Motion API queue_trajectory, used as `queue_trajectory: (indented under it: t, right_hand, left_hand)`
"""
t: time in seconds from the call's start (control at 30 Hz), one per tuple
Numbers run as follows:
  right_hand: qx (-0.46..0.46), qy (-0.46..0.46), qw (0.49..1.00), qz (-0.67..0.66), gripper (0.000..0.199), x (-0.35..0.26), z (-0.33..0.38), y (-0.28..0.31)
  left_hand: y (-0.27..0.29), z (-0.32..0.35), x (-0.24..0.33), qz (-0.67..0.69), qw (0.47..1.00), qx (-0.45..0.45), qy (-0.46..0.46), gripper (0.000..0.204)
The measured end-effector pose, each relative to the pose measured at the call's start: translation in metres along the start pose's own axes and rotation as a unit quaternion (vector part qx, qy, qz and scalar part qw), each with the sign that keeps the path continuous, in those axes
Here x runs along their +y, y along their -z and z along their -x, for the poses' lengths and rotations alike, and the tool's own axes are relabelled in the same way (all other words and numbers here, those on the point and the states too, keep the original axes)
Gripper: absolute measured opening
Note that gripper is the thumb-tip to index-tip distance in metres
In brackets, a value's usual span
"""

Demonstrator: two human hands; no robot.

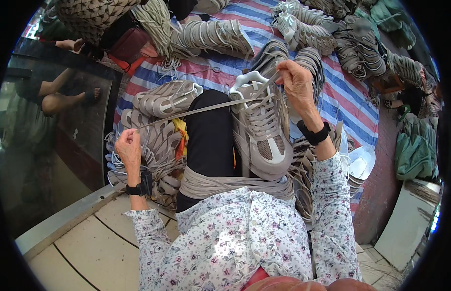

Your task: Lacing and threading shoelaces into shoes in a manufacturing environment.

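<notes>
Greyish-beige lace point(199, 110) is held nearly straight between the left hand point(129, 148) and the upper eyelets of a beige and white shoe point(262, 128), which is set over the right thigh with its toe turned toward the body. A short length is also held up from the same eyelets by the right hand point(298, 87); whether both lengths belong to one lace cannot be told. The lower rows are already crossed, so the step in hand is judged to be the lacing of the top rows. An even pull on both sides seems to be called for next, with the shoe kept from tipping and the lace from twisting. Each length is pinched narrowly between thumb and fingers. The left forearm is held upright, well out to the left of the black-clad knee point(211, 133), with the knuckles turned up. The right hand is raised just beside the shoe's heel collar, the wrist bent inward and the fingers pointed toward the eyelets. Across the lap, a bundle of loose laces point(235, 186) is laid.
</notes>
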State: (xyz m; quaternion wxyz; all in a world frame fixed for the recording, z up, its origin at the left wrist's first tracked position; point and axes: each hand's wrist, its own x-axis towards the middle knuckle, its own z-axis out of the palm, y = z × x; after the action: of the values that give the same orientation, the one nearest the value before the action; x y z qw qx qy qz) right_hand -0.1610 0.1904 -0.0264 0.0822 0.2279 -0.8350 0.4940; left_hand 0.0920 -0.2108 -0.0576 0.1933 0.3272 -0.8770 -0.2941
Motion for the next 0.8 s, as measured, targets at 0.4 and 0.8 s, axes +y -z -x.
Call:
queue_trajectory:
  t: [0.4,0.8]
  right_hand:
    - [-0.054,0.082,0.977,0.190,0.009,0.006,0.050,0.023]
    - [0.058,-0.370,0.777,-0.506,0.031,0.100,0.078,0.081]
  left_hand:
    - [0.038,-0.030,-0.014,0.628,0.732,-0.164,0.208,0.027]
    - [0.076,0.036,0.211,0.702,0.638,-0.314,0.041,0.010]
